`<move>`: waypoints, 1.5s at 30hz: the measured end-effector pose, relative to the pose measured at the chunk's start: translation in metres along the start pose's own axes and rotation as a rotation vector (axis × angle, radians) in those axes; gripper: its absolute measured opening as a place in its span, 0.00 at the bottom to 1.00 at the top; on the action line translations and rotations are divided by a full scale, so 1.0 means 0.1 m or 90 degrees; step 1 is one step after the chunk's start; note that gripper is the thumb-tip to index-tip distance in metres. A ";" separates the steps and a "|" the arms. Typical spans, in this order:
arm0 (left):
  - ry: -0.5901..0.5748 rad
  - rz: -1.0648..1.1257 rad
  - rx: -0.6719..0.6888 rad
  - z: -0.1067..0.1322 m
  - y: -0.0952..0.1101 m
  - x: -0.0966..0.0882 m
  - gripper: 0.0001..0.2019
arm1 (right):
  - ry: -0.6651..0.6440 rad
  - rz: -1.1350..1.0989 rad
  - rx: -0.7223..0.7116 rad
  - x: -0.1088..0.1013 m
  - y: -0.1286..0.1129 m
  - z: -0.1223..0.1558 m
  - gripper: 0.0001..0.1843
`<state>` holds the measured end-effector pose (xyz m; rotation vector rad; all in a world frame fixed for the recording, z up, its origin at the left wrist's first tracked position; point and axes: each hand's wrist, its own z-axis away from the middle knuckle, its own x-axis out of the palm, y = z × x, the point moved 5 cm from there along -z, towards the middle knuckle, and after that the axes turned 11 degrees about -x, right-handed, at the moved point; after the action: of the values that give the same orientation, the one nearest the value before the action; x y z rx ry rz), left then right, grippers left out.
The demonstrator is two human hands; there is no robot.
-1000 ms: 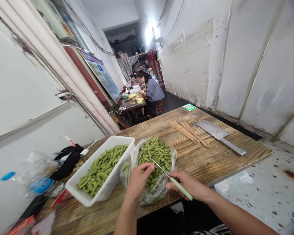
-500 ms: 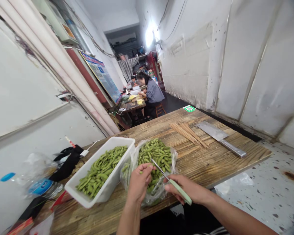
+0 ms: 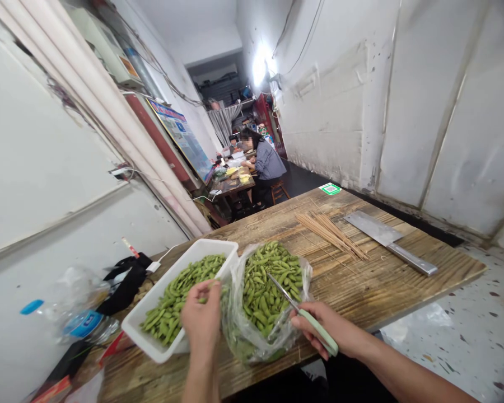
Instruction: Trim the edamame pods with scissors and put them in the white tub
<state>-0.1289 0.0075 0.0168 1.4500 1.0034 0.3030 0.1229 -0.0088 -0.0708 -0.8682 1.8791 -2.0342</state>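
Observation:
My left hand hovers over the near end of a white tub of green edamame pods, fingers bent and pinched on a pod. My right hand grips scissors by their pale green handle, blades pointing up-left over a clear plastic bag heaped with more edamame pods. Bag and tub sit side by side on a wooden table.
Bamboo skewers and a steel cleaver lie on the far right of the table. A crushed plastic bottle and black items sit at the left by the wall. Farther back, a person sits at another table.
My left hand has moved left, from the bag of pods to over the white tub. My right hand with the scissors has stayed over the bag.

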 end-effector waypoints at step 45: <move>-0.341 0.454 -0.335 0.59 -0.04 0.73 0.17 | -0.034 0.038 -0.034 0.14 -0.02 -0.05 0.32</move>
<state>-0.0459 0.0197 -0.0255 1.2462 -0.0625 0.5993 0.1096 -0.0122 -0.0650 -0.8602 1.9151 -1.9144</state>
